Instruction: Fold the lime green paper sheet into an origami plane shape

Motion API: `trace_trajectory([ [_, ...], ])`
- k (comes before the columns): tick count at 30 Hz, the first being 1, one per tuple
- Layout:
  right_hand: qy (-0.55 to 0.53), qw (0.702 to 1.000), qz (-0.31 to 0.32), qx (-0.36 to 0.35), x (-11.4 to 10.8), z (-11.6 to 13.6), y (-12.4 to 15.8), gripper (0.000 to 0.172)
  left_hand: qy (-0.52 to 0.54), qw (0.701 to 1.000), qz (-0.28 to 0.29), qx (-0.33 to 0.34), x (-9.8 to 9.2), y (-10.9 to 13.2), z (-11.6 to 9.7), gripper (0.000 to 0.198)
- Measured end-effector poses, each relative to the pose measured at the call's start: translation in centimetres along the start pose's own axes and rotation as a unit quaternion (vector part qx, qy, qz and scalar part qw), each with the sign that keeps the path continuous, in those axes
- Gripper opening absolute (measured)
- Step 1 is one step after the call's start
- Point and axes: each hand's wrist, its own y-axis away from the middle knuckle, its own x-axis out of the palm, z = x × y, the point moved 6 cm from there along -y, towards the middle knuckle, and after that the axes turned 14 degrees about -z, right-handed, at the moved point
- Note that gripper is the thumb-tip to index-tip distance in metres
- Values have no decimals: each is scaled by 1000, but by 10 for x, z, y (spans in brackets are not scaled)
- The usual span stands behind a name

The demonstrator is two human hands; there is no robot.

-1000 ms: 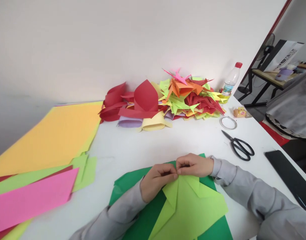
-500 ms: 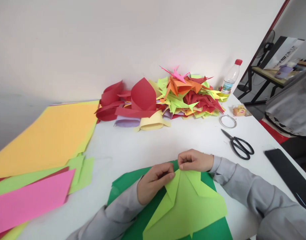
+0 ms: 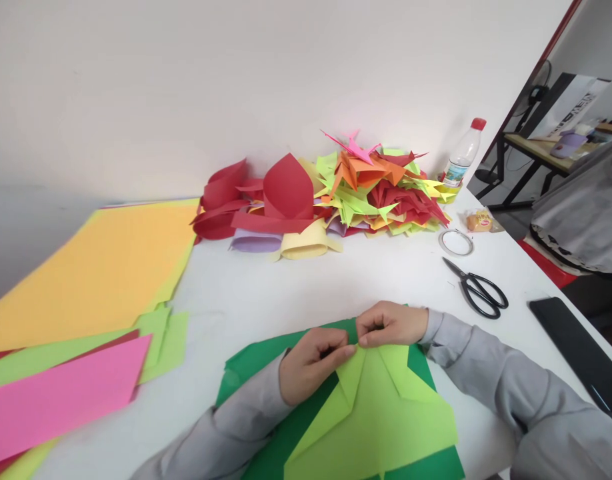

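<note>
Light green folded paper (image 3: 381,420) lies in front of me, its creased flaps fanning down from a narrow top. Under it is a dark green sheet (image 3: 261,357) on the white table. At the paper's top edge, my left hand (image 3: 316,363) pinches the left side between thumb and curled fingers. Close beside it, my right hand (image 3: 391,323) pinches the same top edge from the right. The two hands nearly touch there, and the fingertips hide the very tip of the paper.
Orange-yellow sheets (image 3: 101,267) and a pink strip (image 3: 66,400) lie at left. Folded paper shapes (image 3: 366,193) are heaped along the wall. Scissors (image 3: 479,287), a tape roll (image 3: 456,243), a wrapped snack (image 3: 481,221), a bottle (image 3: 459,163) and a black flat object (image 3: 576,350) stand or lie at right.
My left hand has shifted slightly right, closer to my right hand. The light green paper's top has moved a little right and down.
</note>
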Motion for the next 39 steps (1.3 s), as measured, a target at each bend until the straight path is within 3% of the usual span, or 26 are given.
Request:
trace_trajectory([
  [9,1,1000,0,0,-1,1,1,40,6,1000,-12,-3,0,-1,5,51],
  [14,-7,1000,-6,11,-2,2,1,42,84,991,-66,-81,-2,0,10,54],
  [20,28,1000,-12,-7,0,2,-1,46,75,990,27,-115,12,4,10,48],
  [27,19,1000,-6,0,0,1,0,43,155,961,2,-229,14,10,21,38],
  [33,27,1000,-6,-9,0,4,1,30,97,981,-24,-168,9,4,13,40],
  [39,21,1000,-20,6,1,1,2,22,115,978,-9,-172,13,2,13,35],
])
